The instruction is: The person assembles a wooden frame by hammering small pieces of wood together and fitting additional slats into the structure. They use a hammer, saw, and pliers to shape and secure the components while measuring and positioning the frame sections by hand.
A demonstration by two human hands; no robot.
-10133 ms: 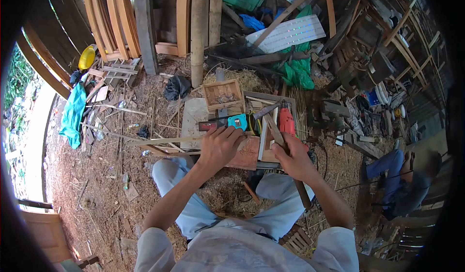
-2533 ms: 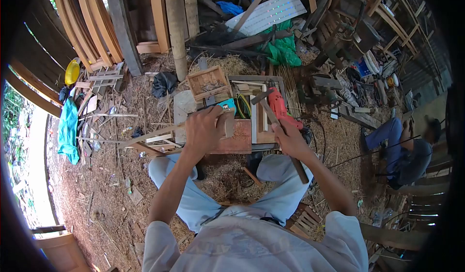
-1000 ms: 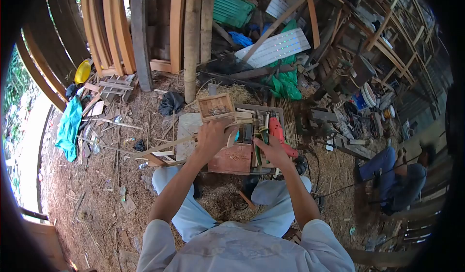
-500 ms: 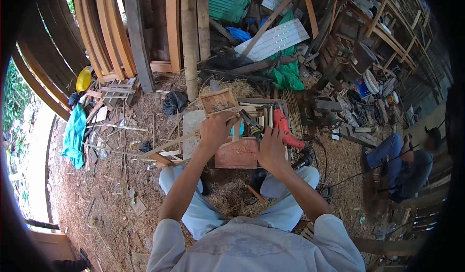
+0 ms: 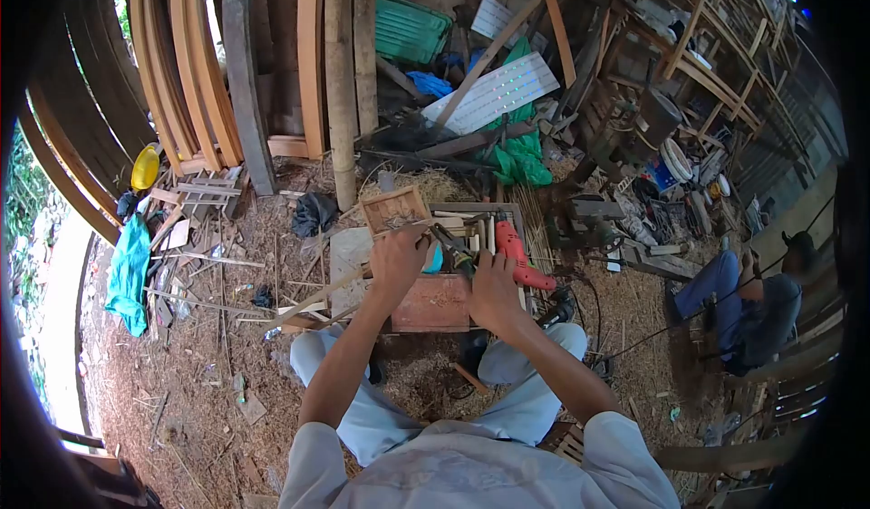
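My left hand (image 5: 399, 260) is closed, its fingers bent around what looks like a light wooden piece, mostly hidden under them. Just beyond it, a shallow wooden box (image 5: 396, 208) with small bits inside sits tilted. My right hand (image 5: 496, 287) curls over the right side of the low work surface, its thumb side against a dark-handled tool that looks like pliers (image 5: 451, 244). Close beyond that hand lies a red power drill (image 5: 520, 253). Between my wrists is a reddish wooden block or board (image 5: 430, 303) with shavings on it.
A long wooden strip (image 5: 331, 291) sticks out left past my forearm. Cables and a dark power tool (image 5: 559, 305) lie by my right knee. Another person (image 5: 757, 310) sits at the right. Bamboo posts (image 5: 342, 83) and planks stand ahead; shavings and scraps cover the ground.
The whole view has shifted slightly, so the scene sits lower and further left. The light wooden piece below my left fingers shows less than before. My right hand stays by the tool.
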